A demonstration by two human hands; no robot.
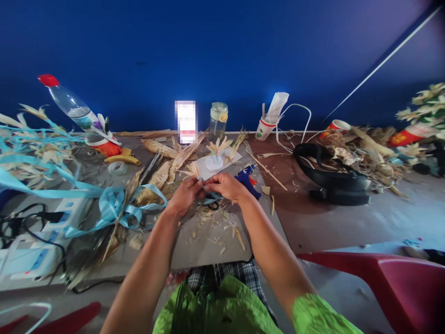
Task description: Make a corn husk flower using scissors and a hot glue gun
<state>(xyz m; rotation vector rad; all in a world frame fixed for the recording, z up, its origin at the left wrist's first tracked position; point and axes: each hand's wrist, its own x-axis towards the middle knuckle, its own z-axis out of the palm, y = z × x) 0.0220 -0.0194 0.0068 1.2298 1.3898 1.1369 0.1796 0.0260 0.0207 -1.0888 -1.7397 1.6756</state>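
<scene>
A small corn-husk flower [192, 170] with pale pointed petals sticks up from between my hands. My left hand [185, 195] pinches it at its base. Fingers of my right hand [226, 186] are closed at the same base, close against the left fingertips; a bit of light blue shows there, too small to make out. Just beyond, another husk flower [218, 147] stands on a round white piece [214, 162] over a pale card [232, 157]. A blue glue gun [249, 180] lies to the right of my right hand. Below my fingers, a dark looped handle is partly hidden.
Light blue ribbon [114, 204] and corn cobs [160, 148] lie to the left, near a power strip [66, 215]. A jar [218, 121] and a paper cup [265, 128] stand at the back. Rightward are a black strap-like object [330, 178] and a red chair [406, 283].
</scene>
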